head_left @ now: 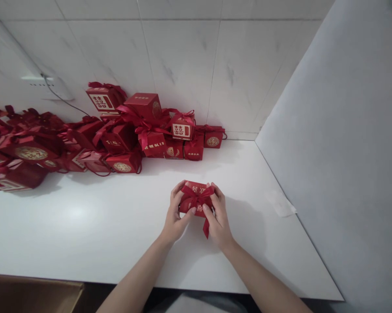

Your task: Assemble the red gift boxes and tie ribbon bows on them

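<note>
A small red gift box (196, 211) with gold characters sits between my two hands at the middle of the white table. A dark red ribbon bow (198, 196) is tied across its top, and one ribbon tail (206, 228) hangs down toward me. My left hand (178, 213) wraps round the box's left side, thumb on the near top edge. On the other side, my right hand (218, 213) grips the right side, its thumb by the bow. The box's underside is hidden, and I cannot tell whether it touches the table.
Several similar red boxes (148, 106) with ribbons are piled along the tiled wall (183, 56), behind and to the left. A crumpled white tissue (282, 204) lies at the right by a pale upright panel (346, 152). A cardboard box (33, 293) stands below the table's (85, 234) front left edge.
</note>
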Tool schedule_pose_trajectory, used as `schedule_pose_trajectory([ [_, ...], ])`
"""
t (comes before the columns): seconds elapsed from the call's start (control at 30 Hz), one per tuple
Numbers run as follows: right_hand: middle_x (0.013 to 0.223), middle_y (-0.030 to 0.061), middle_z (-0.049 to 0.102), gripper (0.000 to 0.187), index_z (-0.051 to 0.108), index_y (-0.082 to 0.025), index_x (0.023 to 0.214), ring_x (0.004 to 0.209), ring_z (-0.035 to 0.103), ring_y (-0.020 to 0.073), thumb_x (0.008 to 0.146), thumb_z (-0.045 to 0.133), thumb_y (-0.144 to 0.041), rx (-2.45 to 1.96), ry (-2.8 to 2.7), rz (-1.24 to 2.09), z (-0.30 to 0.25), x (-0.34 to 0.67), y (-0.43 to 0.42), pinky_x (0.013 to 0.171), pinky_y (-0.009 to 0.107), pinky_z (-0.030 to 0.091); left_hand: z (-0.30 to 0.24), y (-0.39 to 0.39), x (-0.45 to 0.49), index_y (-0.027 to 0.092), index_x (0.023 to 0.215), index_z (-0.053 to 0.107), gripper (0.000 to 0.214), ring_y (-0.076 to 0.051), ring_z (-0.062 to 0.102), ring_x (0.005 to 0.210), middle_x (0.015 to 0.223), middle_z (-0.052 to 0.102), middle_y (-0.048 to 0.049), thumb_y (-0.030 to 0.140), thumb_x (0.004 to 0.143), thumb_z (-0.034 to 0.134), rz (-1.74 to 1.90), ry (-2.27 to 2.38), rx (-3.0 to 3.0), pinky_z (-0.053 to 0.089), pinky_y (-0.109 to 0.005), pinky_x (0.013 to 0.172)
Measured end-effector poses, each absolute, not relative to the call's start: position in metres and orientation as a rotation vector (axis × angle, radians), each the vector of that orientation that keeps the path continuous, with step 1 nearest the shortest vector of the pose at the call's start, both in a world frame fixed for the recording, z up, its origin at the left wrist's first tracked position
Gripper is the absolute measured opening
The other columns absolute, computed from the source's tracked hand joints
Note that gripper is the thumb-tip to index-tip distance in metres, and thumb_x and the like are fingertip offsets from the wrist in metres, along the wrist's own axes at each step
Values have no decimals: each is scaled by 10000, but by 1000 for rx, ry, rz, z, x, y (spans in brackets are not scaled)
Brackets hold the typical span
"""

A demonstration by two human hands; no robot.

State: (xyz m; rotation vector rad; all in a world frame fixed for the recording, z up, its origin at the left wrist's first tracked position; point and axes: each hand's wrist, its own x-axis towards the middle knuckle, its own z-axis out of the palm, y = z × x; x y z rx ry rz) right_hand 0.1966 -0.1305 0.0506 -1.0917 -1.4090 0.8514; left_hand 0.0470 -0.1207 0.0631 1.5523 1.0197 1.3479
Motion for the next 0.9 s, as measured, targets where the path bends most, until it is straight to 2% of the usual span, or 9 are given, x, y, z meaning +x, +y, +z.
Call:
schedule_pose_trajectory([
  [0.3, 1521, 21, 248, 477, 333, -405, 1493, 1470, 222, 223, 1018, 380, -394, -1061, -1385, 954, 46, 205, -125, 1213, 480, 267, 67, -119, 44, 318, 1384, 518, 579, -321, 263, 1454, 1564, 268, -63, 351, 836, 698, 1280, 965, 1445, 375, -432, 1142],
  [0.37, 1520, 25, 287, 454, 434, -382, 1447, 1464, 247, 235, 995, 448, -423, -1042, -1399, 1035, 45, 211, -119, 1216, 464, 260, 63, -115, 41, 310, 1352, 550, 579, -316, 317, 1431, 1553, 318, -55, 343, 804, 733, 1299, 1012, 1314, 384, -430, 1136],
  [0.47, 1499, 31, 382, 378, 631, -331, 1275, 1429, 335, 267, 938, 550, -483, -1069, -1354, 1245, 42, 222, -108, 1196, 452, 300, 58, -107, 35, 250, 1200, 668, 438, -326, 458, 1335, 1454, 482, -79, 362, 784, 748, 1312, 1101, 1071, 431, -451, 1090],
  [0.53, 1513, 25, 392, 403, 644, -327, 1259, 1420, 359, 277, 911, 581, -520, -1109, -1298, 1331, 39, 227, -104, 1182, 456, 327, 58, -103, 32, 219, 1082, 727, 344, -328, 493, 1302, 1410, 534, -89, 379, 779, 748, 1319, 1126, 1013, 470, -431, 1044],
  [0.7, 1562, 15, 341, 503, 522, -349, 1393, 1455, 300, 263, 922, 569, -520, -1147, -1398, 1227, 41, 226, -107, 1199, 478, 297, 60, -104, 29, 241, 1069, 740, 329, -302, 567, 1217, 1417, 528, -77, 377, 771, 756, 1359, 1164, 1111, 520, -373, 936],
  [0.8, 1579, 21, 319, 424, 607, -322, 1310, 1449, 310, 277, 935, 552, -511, -1141, -1405, 1154, 47, 227, -109, 1188, 486, 317, 61, -105, 28, 215, 1014, 745, 278, -307, 557, 1226, 1369, 570, -95, 373, 786, 740, 1364, 1196, 1168, 496, -379, 958],
  [0.9, 1552, 28, 371, 323, 708, -299, 1142, 1420, 362, 289, 931, 564, -496, -1099, -1347, 1106, 53, 231, -109, 1155, 480, 369, 63, -105, 27, 205, 1008, 698, 266, -295, 567, 1200, 1270, 628, -100, 371, 802, 720, 1396, 1239, 1183, 472, -384, 967],
])
